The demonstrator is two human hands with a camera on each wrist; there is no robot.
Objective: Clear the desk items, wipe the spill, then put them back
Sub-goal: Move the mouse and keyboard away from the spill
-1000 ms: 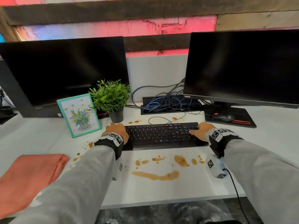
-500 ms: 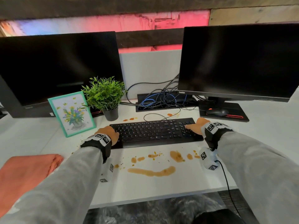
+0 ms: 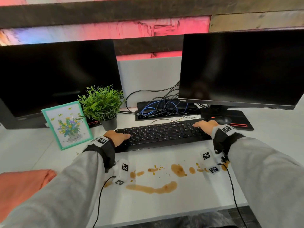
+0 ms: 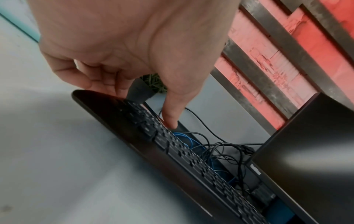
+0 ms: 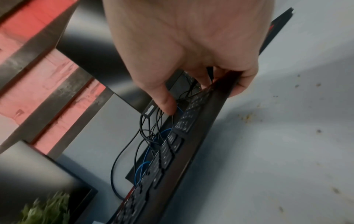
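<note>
Both hands, left hand (image 3: 117, 137) and right hand (image 3: 205, 125), now grip the lifted keyboard (image 3: 162, 134)'s ends.

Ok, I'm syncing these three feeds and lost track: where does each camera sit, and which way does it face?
Head: worn on the head, looking forward and down at the desk, spill and keyboard; both grey sleeves, left hand and right hand show.
Left wrist: looks along the left hand gripping the keyboard's left end.
Right wrist: looks along the right hand gripping its right end.
Shared: both wrist views show the keyboard and cables.
</note>
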